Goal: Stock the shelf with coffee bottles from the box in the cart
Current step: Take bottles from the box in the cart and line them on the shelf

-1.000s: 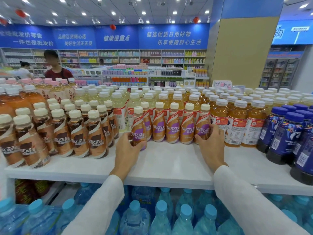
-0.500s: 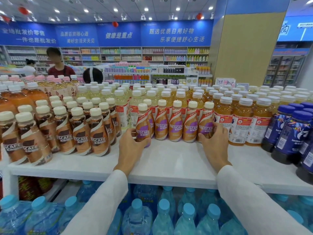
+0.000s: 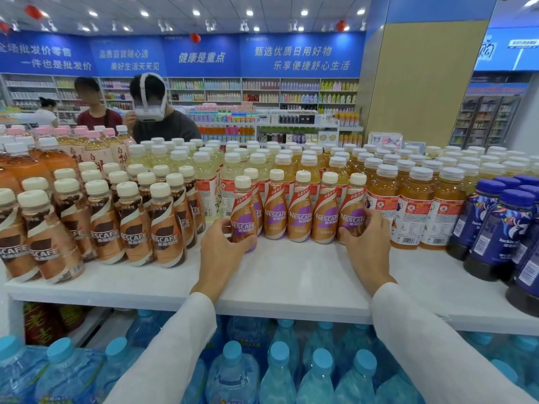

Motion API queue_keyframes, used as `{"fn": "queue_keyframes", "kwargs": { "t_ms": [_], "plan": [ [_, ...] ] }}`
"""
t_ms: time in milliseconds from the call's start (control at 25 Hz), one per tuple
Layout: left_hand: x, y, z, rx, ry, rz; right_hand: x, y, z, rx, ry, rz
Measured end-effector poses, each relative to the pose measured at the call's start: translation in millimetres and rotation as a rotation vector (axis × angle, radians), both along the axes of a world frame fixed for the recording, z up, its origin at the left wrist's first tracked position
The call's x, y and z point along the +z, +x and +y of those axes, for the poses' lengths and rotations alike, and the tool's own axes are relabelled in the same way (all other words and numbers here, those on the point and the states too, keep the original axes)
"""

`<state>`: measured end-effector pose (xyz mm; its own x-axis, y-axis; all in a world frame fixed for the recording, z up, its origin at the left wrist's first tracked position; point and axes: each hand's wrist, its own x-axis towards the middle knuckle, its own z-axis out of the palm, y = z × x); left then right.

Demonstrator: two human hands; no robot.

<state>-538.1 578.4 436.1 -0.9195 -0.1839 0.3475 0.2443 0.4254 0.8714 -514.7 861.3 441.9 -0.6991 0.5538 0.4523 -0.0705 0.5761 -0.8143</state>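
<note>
Water bottles (image 3: 280, 371) sat nearest, on the level under the white shelf (image 3: 291, 275). Shelf front strip was bare between the two wrists.

Left hand (image 3: 224, 243) was wrapped on the lower body of the leftmost coffee bottle (image 3: 243, 211), fingers round its 9 o'clock side and thumb across the front. Right hand (image 3: 364, 243) mirrored that on the rightmost coffee bottle (image 3: 352, 211), thumb at the front and fingers round the 3 o'clock side. Each bottle lay at 12 o'clock from its hand, in contact.

Key relation: the purple-label coffee row (image 3: 300, 211) ran 9-to-3 across the shelf, five bottles shoulder to shoulder, all upright with the long axis vertical and labels facing 6 o'clock. The hands bracketed the row ends, so neither was nearer and each owned one end.

Brown-label coffee bottles (image 3: 134, 225) stood at 9 o'clock of the row, with a gap beside the left hand. Tea bottles (image 3: 414, 214) stood just beside the right end at 3 o'clock. Pale drink bottles (image 3: 233, 176) were packed close behind at 12.

Judgement: this looked like squaring up the row, so the next push would go toward 12 or squeeze inward. Tip risk looked higher at the left end, where nothing backed it. Box and cart were out of view.
</note>
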Motion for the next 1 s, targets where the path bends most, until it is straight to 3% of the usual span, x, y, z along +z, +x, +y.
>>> {"fn": "queue_keyframes", "kwargs": {
  "t_ms": [360,600,1000],
  "plan": [
    [-5,3,-3,-0.053,0.041,-0.031,0,11,-4,0.020,-0.026,-0.022],
    [-13,29,-10,-0.085,-0.001,-0.059,-8,68,-24,0.061,-0.041,-0.052],
    [-40,204,-22,-0.033,0.192,0.023,-46,230,-52,0.385,-0.236,-0.050]
  ]
}}
